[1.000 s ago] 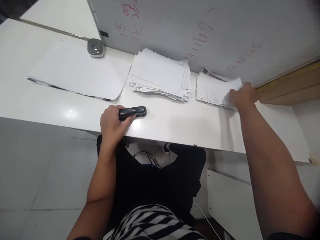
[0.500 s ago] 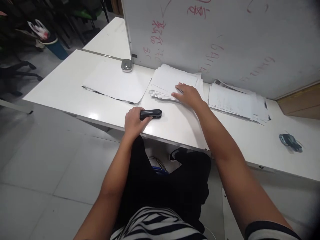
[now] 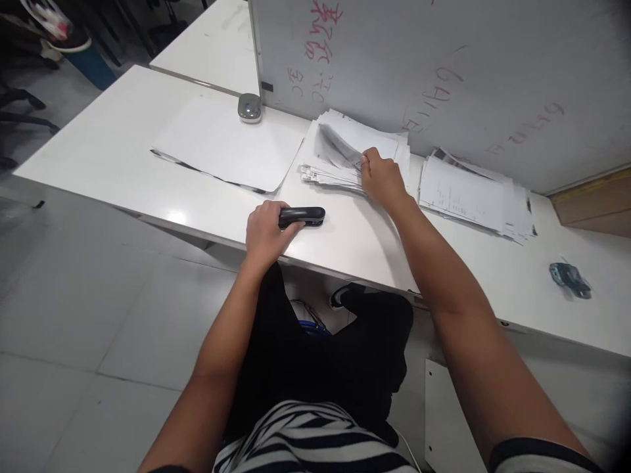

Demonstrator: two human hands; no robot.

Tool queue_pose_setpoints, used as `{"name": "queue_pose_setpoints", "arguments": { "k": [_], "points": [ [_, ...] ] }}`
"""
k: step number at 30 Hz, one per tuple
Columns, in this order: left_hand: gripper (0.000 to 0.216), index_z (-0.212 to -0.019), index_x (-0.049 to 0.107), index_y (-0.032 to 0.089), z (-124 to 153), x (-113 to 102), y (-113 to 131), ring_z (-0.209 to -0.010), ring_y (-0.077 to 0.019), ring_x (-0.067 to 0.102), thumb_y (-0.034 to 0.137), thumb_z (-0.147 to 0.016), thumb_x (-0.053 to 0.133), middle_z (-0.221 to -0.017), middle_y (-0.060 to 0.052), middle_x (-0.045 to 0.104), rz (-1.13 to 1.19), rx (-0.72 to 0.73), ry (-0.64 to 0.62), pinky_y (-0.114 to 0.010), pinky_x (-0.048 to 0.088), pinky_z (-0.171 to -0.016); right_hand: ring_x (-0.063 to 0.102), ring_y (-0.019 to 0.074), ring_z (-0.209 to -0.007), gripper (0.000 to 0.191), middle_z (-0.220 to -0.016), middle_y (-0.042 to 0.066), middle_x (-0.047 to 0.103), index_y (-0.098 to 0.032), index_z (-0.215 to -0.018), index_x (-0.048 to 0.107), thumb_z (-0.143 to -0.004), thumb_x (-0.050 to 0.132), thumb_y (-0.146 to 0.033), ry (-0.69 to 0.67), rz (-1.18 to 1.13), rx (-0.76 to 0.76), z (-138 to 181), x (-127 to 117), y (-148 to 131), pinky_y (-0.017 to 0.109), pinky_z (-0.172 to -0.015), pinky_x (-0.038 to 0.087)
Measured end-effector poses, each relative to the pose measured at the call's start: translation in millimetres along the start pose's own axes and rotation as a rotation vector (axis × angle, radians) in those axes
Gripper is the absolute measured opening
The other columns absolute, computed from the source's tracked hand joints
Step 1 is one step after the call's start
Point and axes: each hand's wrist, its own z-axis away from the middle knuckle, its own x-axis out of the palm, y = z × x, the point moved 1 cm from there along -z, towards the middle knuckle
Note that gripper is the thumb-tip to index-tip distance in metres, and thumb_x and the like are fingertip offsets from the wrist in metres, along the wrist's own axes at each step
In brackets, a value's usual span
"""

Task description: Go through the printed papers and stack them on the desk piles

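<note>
My left hand (image 3: 269, 230) is wrapped around the rear part of a black stapler (image 3: 304, 215) that rests on the white desk. With fingers pinched, my right hand (image 3: 383, 176) grips the edge of a paper sheet (image 3: 340, 146), whose left part curls up and shows its printed underside. Below that sheet lies an uneven stack of papers (image 3: 320, 176), some with bits showing at the left edge. Left of the stack, a large white sheet (image 3: 221, 148) with a dark lower edge lies flat, and a grey rounded case (image 3: 250, 108) sits at its upper right corner.
A second paper stack (image 3: 466, 197) lies to the right on the desk (image 3: 355, 243). Farther right is a blue-grey object (image 3: 570, 280), blurred. A whiteboard (image 3: 374, 59) with red writing stands behind. A cardboard box (image 3: 596, 207) is at the right, and a blue bin (image 3: 89, 62) is on the floor.
My right hand has closed on a sheet of the middle stack and lifted its edge, so the sheet now curls. My left hand stays on the stapler. The view has shifted slightly.
</note>
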Motion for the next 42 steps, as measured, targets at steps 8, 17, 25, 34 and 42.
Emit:
{"name": "queue_pose_setpoints", "arguments": {
  "k": [8,17,25,34,42],
  "points": [
    [0.029,-0.099,0.056,0.026,0.5,0.0,1.1,-0.096,-0.0256,0.055,0.044,-0.079,0.066,-0.099,-0.005,0.062,0.006,-0.005,-0.002,-0.041,0.041,-0.086,0.059,0.0286,-0.092,0.038,-0.09,0.013,0.065,-0.017,-0.104,0.062,-0.097,0.034,-0.042,0.069,-0.056,0.005,-4.8,4.2,4.9,0.042,-0.085,0.042],
    [0.038,-0.11,0.057,0.024,0.6,5.4,-10.8,-0.108,-0.0286,0.053,0.044,-0.079,0.066,-0.109,-0.009,0.062,0.064,0.08,0.088,-0.045,0.041,-0.094,0.06,0.0199,-0.079,0.037,-0.079,0.005,0.063,-0.019,-0.088,0.061,-0.097,0.039,-0.047,0.383,-0.155,-0.048,39.5,-29.0,16.2,0.032,-0.076,0.043],
    [0.056,-0.125,0.051,0.022,51.0,2.8,45.4,-0.129,-0.029,0.047,0.045,-0.078,0.07,-0.131,-0.013,0.055,0.444,0.341,0.356,-0.046,0.033,-0.11,0.056,0.0151,-0.058,0.037,-0.066,0.002,0.061,-0.02,-0.08,0.06,-0.096,0.042,-0.048,0.659,-0.275,-0.101,202.0,-68.7,7.2,0.027,-0.058,0.041],
    [0.044,-0.107,0.064,0.018,44.6,26.4,119.4,-0.101,-0.0245,0.065,0.048,-0.076,0.072,-0.112,-0.01,0.07,1.039,-0.009,-0.194,-0.034,0.051,-0.085,0.065,0.0204,-0.098,0.041,-0.107,0.006,0.069,-0.023,-0.115,0.056,-0.085,0.062,-0.052,0.299,-0.94,0.052,232.0,-47.5,28.2,0.035,-0.086,0.052],
    [0.043,-0.106,0.054,0.023,38.0,18.0,144.3,-0.105,-0.0229,0.061,0.043,-0.075,0.075,-0.104,-0.005,0.065,0.838,0.164,0.122,-0.034,0.047,-0.091,0.067,0.0209,-0.096,0.04,-0.102,0.005,0.069,-0.027,-0.113,0.049,-0.083,0.065,-0.047,0.577,-0.949,0.131,223.3,-42.7,12.4,0.037,-0.086,0.052]
  ]
}}
